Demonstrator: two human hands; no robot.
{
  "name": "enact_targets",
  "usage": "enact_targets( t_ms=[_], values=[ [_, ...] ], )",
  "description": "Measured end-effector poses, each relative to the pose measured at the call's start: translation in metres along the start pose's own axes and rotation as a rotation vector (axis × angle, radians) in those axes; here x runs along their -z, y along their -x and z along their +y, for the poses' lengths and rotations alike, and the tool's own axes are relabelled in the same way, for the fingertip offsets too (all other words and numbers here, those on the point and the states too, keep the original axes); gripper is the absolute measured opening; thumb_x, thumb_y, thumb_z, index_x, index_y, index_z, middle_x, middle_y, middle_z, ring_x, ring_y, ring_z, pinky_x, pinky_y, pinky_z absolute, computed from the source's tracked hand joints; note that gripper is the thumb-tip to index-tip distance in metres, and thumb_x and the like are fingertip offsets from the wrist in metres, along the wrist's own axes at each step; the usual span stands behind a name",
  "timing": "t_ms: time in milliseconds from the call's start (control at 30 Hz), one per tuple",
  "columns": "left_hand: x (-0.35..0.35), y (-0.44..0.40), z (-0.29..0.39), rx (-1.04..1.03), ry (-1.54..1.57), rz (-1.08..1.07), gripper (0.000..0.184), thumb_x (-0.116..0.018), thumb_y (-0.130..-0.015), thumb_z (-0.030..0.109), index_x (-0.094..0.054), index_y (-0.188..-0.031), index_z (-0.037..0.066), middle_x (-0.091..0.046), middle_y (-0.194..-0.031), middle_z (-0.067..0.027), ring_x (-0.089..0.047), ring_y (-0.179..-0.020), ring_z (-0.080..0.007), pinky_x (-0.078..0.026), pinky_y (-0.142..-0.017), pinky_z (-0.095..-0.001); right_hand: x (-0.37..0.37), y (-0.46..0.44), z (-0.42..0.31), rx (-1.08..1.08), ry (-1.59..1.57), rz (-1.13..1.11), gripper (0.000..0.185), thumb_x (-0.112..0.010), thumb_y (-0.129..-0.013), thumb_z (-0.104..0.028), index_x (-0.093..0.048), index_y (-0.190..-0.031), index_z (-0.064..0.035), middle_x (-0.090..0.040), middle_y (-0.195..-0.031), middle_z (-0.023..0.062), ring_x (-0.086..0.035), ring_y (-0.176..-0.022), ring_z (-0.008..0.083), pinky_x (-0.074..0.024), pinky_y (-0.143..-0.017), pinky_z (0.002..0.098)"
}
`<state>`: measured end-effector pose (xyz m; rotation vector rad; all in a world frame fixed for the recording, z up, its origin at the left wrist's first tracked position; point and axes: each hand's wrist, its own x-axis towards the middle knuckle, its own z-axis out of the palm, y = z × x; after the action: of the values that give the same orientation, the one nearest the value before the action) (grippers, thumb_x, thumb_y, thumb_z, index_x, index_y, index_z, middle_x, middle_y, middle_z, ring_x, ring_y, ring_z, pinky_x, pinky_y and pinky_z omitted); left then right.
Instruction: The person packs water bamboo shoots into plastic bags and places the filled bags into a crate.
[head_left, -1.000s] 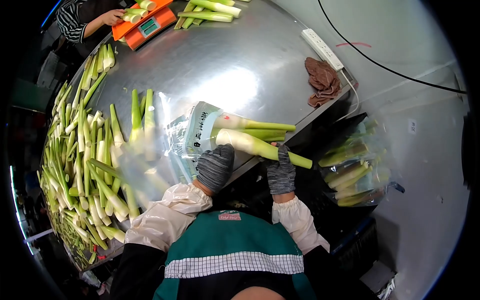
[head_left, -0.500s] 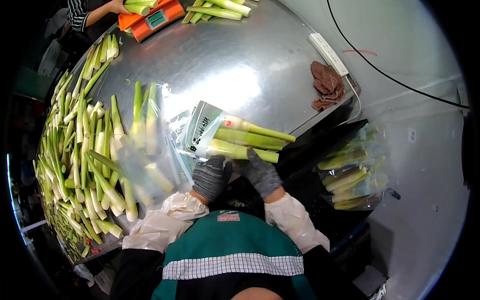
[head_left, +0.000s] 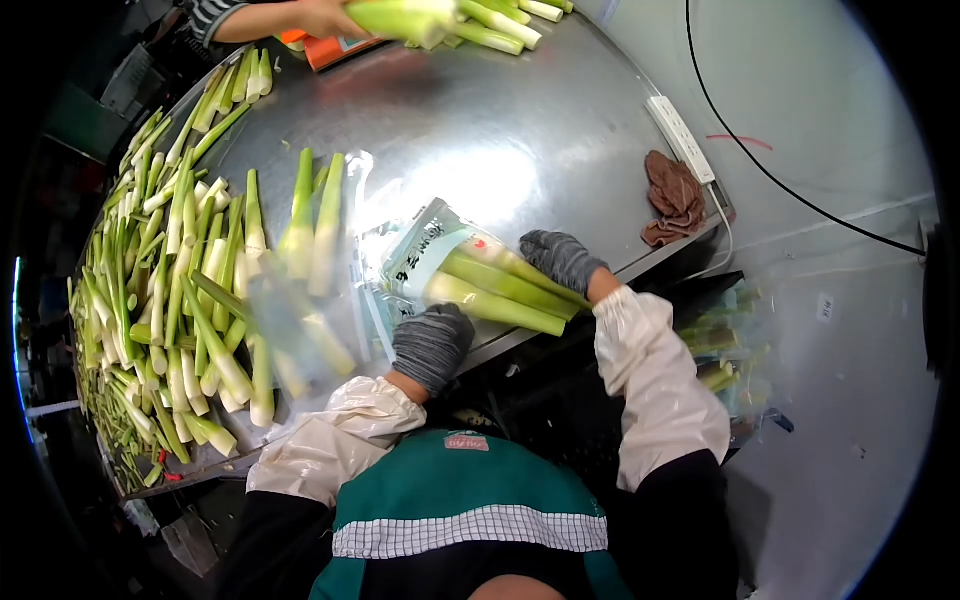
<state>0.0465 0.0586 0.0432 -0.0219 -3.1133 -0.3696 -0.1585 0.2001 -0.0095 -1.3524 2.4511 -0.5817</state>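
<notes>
A clear printed bag (head_left: 408, 262) lies on the metal table with several pale green water bamboo shoots (head_left: 510, 288) in it, their green ends pointing right. My left hand (head_left: 433, 345), in a grey knitted glove, is closed on the bag's near edge. Across the shoots, my right hand (head_left: 562, 260), gloved alike, has its fingers curled against the far side of the bag near its mouth. More clear bags lie just left of it, partly over loose shoots (head_left: 325, 235).
A big pile of shoots (head_left: 190, 310) covers the table's left side. Another person's hand (head_left: 335, 18) holds shoots near an orange scale (head_left: 335, 50). A brown cloth (head_left: 672, 200) and power strip (head_left: 682, 138) lie at the right edge. Filled bags (head_left: 725, 340) sit below, right.
My right hand has moved from the near side of the shoots to their far side. The other person's hand has brought shoots rightward off the scale. The view has shifted slightly.
</notes>
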Motion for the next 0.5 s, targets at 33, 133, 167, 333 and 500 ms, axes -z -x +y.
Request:
enact_targets(
  t_ms=[33, 133, 167, 333, 500],
  values=[
    [0.009, -0.005, -0.002, 0.158, 0.038, 0.03, 0.017, -0.047, -0.073, 0.021, -0.051, -0.065, 0.006, -0.054, -0.058, -0.0138, -0.054, -0.053, -0.0308, -0.043, -0.049, -0.0406, -0.002, -0.01, 0.006, 0.19, 0.116, -0.26, 0.025, -0.05, -0.078, -0.025, -0.056, -0.086, -0.002, -0.06, -0.076, 0.0117, -0.057, -0.065, 0.0265, -0.0465, -0.062, 0.0305],
    [0.038, -0.018, -0.015, 0.322, 0.162, 0.142, 0.02, -0.048, -0.075, 0.022, -0.05, -0.066, 0.005, -0.053, -0.058, -0.0155, -0.053, -0.054, -0.0325, -0.042, -0.051, -0.0401, 0.029, -0.007, -0.028, -0.368, -0.697, -0.499, 0.018, -0.051, -0.076, -0.018, -0.056, -0.08, -0.0017, -0.059, -0.072, 0.0115, -0.056, -0.061, 0.0269, -0.0461, -0.059, 0.0299],
    [0.044, -0.021, -0.023, 0.307, 0.202, 0.17, 0.021, -0.048, -0.075, 0.023, -0.05, -0.066, 0.004, -0.052, -0.058, -0.0165, -0.053, -0.055, -0.033, -0.041, -0.051, -0.0402, 0.037, -0.005, -0.036, -0.485, -0.823, -0.533, 0.013, -0.052, -0.074, -0.014, -0.056, -0.077, -0.0019, -0.057, -0.07, 0.0107, -0.054, -0.058, 0.0226, -0.0453, -0.058, 0.0285],
    [0.102, -0.025, -0.044, 0.259, 0.351, 0.273, 0.019, -0.05, -0.075, 0.016, -0.052, -0.064, 0.001, -0.048, -0.053, -0.0179, -0.05, -0.049, -0.0309, -0.039, -0.049, -0.0354, 0.06, 0.014, -0.06, 0.527, -0.099, -0.205, 0.008, -0.053, -0.076, -0.01, -0.055, -0.079, -0.0038, -0.056, -0.074, 0.0062, -0.054, -0.067, 0.0166, -0.0452, -0.062, 0.0273],
    [0.2, -0.023, -0.05, 0.1, 0.551, -0.051, 0.018, -0.052, -0.074, 0.007, -0.051, -0.057, 0.001, -0.044, -0.045, -0.0043, -0.042, -0.042, -0.0087, -0.036, -0.042, -0.0255, 0.142, 0.049, -0.13, -0.134, -1.577, 0.141, 0.004, -0.048, -0.078, -0.003, -0.052, -0.078, -0.0018, -0.054, -0.077, 0.0058, -0.053, -0.074, 0.0113, -0.0456, -0.066, 0.0215]
  ],
)
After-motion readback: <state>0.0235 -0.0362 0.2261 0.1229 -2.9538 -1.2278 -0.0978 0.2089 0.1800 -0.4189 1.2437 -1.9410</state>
